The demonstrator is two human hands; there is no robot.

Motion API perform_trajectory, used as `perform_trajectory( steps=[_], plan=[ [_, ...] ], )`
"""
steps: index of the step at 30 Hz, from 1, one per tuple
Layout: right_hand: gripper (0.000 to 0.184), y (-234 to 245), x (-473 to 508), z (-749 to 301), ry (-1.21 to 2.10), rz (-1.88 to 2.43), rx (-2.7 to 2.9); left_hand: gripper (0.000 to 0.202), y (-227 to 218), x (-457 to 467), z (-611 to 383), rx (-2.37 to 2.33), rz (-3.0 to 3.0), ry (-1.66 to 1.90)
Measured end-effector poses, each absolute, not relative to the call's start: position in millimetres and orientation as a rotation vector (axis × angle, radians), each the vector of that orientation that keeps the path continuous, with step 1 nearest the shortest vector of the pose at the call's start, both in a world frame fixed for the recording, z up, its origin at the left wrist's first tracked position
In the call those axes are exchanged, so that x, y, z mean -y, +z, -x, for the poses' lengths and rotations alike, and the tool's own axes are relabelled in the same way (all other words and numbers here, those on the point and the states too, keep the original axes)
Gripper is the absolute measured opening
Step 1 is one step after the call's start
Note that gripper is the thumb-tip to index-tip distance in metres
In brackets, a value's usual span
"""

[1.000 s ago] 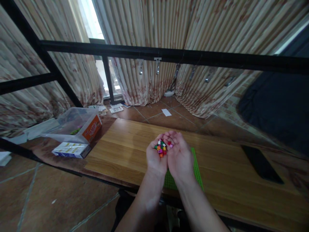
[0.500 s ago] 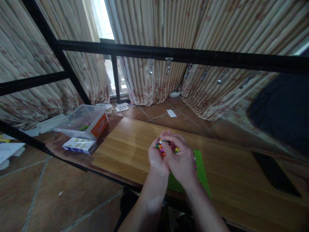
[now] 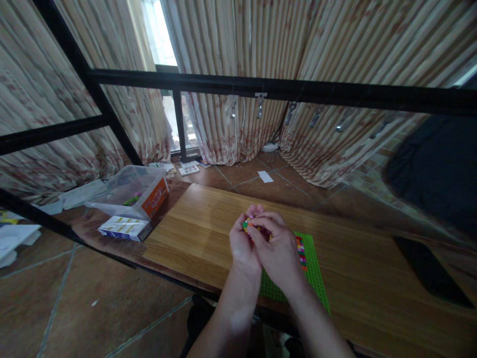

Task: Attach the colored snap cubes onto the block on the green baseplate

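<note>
Cupped over the wooden table, my left hand (image 3: 240, 246) holds several small coloured toy bricks (image 3: 247, 224), among them green, orange and yellow ones. Bent over that palm, my right hand (image 3: 278, 246) has its fingers closed in among the bricks; whether it pinches one is hidden. Below and to the right of my hands lies a green studded baseplate (image 3: 316, 273), partly covered by my right hand and forearm. Rows of red, white, pink and orange bricks (image 3: 301, 253) are set on the baseplate near its right side.
The wooden table (image 3: 194, 223) carries a dark flat slab (image 3: 432, 271) at right. To the left stand a clear plastic bin (image 3: 128, 191) with an orange label and green pieces inside, and a white and purple box (image 3: 124, 227). A black metal rail (image 3: 223, 82) crosses beyond the table.
My right fingers have closed further over the bricks in my left palm, so fewer show. More of the brick rows on the baseplate is visible now. The whole view has shifted slightly.
</note>
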State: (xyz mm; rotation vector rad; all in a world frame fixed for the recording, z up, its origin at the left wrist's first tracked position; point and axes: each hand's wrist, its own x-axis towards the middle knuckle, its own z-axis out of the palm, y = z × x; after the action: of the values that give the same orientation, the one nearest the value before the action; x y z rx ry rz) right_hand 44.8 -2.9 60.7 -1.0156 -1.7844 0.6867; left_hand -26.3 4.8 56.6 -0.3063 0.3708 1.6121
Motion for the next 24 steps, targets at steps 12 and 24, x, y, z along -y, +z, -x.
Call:
perform_trajectory(
  steps=[12, 24],
  plan=[
    [0.014, 55.8, -16.6, -75.5, 0.848, 1.066, 1.572, 0.035, 52.2, -1.3, 27.2, -0.527, 0.285, 1.432],
    [0.010, 58.1, -23.0, -91.4, 0.836, 1.113, 1.761, 0.034, 50.5, 5.5, 12.6, -0.855, -0.212, 1.471]
  ],
)
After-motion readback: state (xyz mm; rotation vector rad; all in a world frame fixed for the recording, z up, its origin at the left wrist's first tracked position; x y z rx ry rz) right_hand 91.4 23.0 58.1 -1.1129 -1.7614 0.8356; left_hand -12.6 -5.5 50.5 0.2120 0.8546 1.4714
